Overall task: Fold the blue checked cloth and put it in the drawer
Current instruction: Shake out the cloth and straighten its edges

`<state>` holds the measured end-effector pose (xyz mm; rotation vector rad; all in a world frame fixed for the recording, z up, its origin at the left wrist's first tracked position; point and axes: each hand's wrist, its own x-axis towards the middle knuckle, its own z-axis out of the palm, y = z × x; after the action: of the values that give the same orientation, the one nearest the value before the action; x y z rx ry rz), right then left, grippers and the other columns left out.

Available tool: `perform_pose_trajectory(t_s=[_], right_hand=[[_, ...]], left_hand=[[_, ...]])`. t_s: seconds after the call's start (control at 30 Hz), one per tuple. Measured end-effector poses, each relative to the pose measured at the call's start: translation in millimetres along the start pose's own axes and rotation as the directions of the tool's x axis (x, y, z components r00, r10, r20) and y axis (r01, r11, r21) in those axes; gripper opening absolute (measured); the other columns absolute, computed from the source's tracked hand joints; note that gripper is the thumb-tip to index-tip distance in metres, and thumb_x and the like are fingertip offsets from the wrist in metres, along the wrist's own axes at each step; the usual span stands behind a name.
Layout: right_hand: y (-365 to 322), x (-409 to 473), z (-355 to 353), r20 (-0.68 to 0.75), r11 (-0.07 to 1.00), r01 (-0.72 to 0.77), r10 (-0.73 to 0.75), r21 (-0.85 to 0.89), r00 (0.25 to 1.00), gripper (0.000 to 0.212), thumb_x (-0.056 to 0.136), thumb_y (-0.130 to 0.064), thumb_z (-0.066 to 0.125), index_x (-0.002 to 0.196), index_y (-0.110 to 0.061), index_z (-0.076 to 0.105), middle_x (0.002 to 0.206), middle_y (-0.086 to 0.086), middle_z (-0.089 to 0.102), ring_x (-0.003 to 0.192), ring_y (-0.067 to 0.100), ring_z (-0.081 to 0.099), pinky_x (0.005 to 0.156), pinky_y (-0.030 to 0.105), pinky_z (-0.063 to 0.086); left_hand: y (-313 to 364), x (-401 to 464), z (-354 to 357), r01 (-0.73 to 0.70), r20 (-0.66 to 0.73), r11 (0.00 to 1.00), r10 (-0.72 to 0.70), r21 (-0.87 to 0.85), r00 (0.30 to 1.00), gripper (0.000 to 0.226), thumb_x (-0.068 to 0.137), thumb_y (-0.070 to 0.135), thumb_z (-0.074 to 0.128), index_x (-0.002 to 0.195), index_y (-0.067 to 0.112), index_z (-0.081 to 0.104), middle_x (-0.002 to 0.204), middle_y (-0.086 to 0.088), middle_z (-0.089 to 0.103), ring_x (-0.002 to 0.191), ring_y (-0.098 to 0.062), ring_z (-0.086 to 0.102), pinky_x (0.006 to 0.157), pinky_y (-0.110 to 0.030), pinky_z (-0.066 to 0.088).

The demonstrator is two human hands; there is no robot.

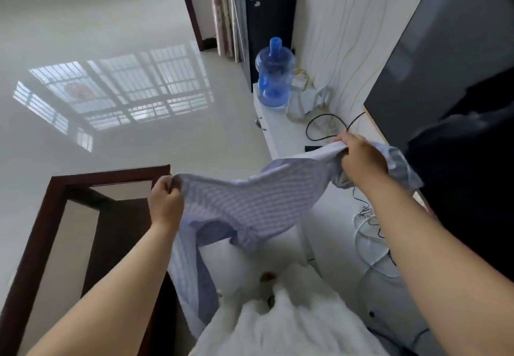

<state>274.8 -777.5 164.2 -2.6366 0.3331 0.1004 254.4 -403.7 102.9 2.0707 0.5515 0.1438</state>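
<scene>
Soft daylight fills the room, and the glossy floor mirrors a bright barred window as broad glare with a hazy bloom around it. Beside that glare, straight edges bow from wide-angle distortion, and the dark panel looks smeared.

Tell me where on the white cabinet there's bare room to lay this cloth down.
Bare top lies on the white cabinet between the water bottle and the black cable. Further right, wires crowd it. Both hands hold the cloth above.
</scene>
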Motion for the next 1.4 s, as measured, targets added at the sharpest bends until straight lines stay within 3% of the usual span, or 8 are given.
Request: perform_pose_trajectory(t_s=[0.27,0.4,0.5,0.6,0.77,0.93,1.13,1.4], right_hand=[[29,6,18,0.096,0.735,-0.398,0.418,0.549,0.903,0.067,0.087,-0.050,0.058,0.136,-0.008,0.042,0.133,0.012,0.052,0.119,0.029,0.051,0.086,0.029,0.036],[11,5,51,0.112,0.709,-0.508,0.527,0.489,0.843,0.043,0.088,-0.014,0.058,0.128,0.000,0.049,0.126,0.019,0.056,0.113,0.036,0.055,0.085,0.035,0.044],[-21,7,64,-0.051,0.863,-0.375,0.415,0.339,0.908,0.028,0.092,-0.015,0.048,0.111,0.000,0.061,0.114,0.023,0.063,0.105,0.041,0.059,0.083,0.038,0.046],[-61,16,62,-0.010,0.904,-0.255,0.274,0.343,0.962,0.029,0.096,-0.018,0.044,0.106,0.003,0.060,0.110,0.026,0.062,0.096,0.038,0.058,0.072,0.032,0.038],[-154,16,35,0.495,0.200,-0.493,0.043,0.847,0.868,0.027,0.096,-0.027,0.046,0.102,-0.008,0.064,0.088,0.011,0.069,0.081,0.024,0.063,0.062,0.026,0.053],[-196,-41,45,0.639,0.818,-0.110,-0.349,0.565,0.685,0.030,0.097,-0.021,0.046,0.090,-0.002,0.068,0.086,0.003,0.067,0.078,0.008,0.058,0.080,0.034,0.046],[-198,-63,43,0.709,0.844,0.056,-0.482,0.533,0.516,0.043,0.093,-0.053,0.048,0.103,-0.017,0.069,0.100,-0.002,0.070,0.088,0.006,0.064,0.081,0.024,0.049],[-217,-64,60,0.420,0.860,0.342,-0.489,0.378,0.765,0.031,0.086,-0.027,0.066,0.070,-0.003,0.055,0.059,0.000,0.048,0.057,0.013,0.042,0.059,0.032,0.035]], left_hand=[[14,68,-93,-0.063,-0.451,0.992,0.008,-0.107,0.892,0.032,0.092,0.010,0.042,0.067,0.029,0.037,0.068,0.013,0.038,0.063,0.002,0.036,0.062,-0.009,0.031],[33,68,-119,0.047,0.115,0.994,-0.035,-0.102,0.993,0.034,0.090,-0.004,0.042,0.084,0.024,0.060,0.075,0.000,0.056,0.063,-0.011,0.056,0.052,-0.019,0.044],[47,52,-123,0.106,0.663,0.987,-0.162,0.123,0.731,0.024,0.086,0.001,0.060,0.087,0.019,0.076,0.092,-0.012,0.071,0.078,-0.013,0.069,0.065,-0.019,0.055],[67,29,-112,-0.106,0.859,0.955,-0.198,0.278,0.471,0.018,0.076,0.027,0.070,0.093,0.024,0.077,0.099,-0.003,0.074,0.096,-0.017,0.067,0.085,-0.028,0.051],[121,-25,-77,-0.334,0.963,0.942,0.057,0.035,0.262,0.016,0.084,0.008,0.062,0.093,0.021,0.064,0.071,0.014,0.058,0.065,0.001,0.050,0.066,-0.011,0.039],[112,-24,-64,-0.444,0.705,0.894,0.356,-0.066,0.613,0.021,0.080,-0.002,0.066,0.087,0.018,0.068,0.073,0.013,0.063,0.065,0.002,0.052,0.067,-0.018,0.043],[91,-27,-76,-0.547,0.563,0.833,0.414,0.082,0.715,0.015,0.079,0.007,0.066,0.091,0.016,0.066,0.075,0.016,0.054,0.067,-0.006,0.052,0.060,-0.014,0.037],[46,2,-92,-0.374,0.615,0.898,0.161,0.233,0.771,0.027,0.079,0.044,0.070,0.080,0.024,0.052,0.066,0.009,0.053,0.064,-0.015,0.051,0.062,-0.033,0.041]])
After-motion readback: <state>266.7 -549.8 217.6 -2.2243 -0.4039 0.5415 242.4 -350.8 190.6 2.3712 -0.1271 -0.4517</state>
